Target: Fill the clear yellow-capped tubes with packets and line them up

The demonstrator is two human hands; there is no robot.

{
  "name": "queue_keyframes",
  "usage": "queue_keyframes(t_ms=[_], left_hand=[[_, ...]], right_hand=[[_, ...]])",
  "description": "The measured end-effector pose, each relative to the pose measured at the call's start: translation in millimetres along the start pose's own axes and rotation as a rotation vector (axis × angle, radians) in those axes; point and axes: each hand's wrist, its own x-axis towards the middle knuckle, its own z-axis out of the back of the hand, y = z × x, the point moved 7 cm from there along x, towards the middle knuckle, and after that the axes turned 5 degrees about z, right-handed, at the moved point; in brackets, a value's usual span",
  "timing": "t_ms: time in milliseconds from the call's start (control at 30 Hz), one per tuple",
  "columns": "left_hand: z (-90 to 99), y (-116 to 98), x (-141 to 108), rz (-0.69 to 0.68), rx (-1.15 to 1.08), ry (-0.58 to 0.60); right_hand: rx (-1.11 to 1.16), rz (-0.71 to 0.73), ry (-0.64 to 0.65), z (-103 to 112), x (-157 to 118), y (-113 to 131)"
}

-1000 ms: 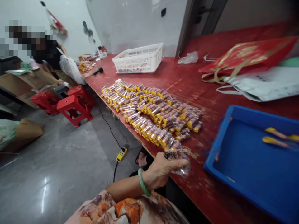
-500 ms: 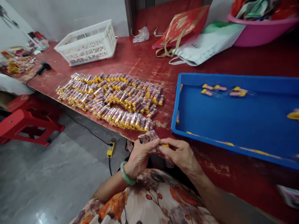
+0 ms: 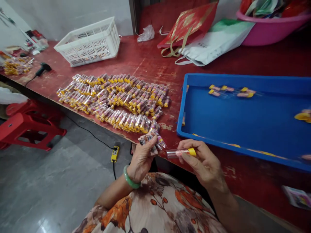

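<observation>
1. A bunch of small tubes (image 3: 152,141) is clamped in the left hand (image 3: 142,158), right over the counter (image 3: 150,64) edge.
2. A yellow-capped tube (image 3: 181,153) is pinched in the right hand (image 3: 202,161), just beside the blue tray (image 3: 181,110).

Clear yellow-capped tube (image 3: 179,153) held level; printed packets (image 3: 151,141) bunched.

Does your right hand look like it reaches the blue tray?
Probably yes: the right hand sits just below the blue tray's near rim, with nothing between them, though its fingers hold a clear tube with a yellow cap.
</observation>
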Motion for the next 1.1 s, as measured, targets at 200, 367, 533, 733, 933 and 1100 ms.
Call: queue_keyframes(t_ms=[200, 367, 533, 733, 933, 1100], left_hand=[[-6.9, 8, -9, 0.096, -0.021, 0.019], [-9.0, 9, -13, 0.065, -0.028, 0.067], [-11.2, 6, -13, -0.033, 0.026, 0.118], [-15.0, 5, -10, -0.107, 0.03, 0.208], [-8.0, 1, -8, -0.081, 0.028, 0.186], [-7.6, 8, -9, -0.004, 0.077, 0.239]], right_hand=[[-0.14, 0.191, -0.144, -6, -10, 9], [-0.376, 0.448, -0.197, -13, -21, 13], [-0.482, 0.608, -0.293, -22, -31, 13], [-0.529, 0.73, -0.331, -36, -29, 10], [-0.465, 0.636, 0.007, -39, -17, 11], [-0.424, 0.513, 0.026, -20, -15, 15]])
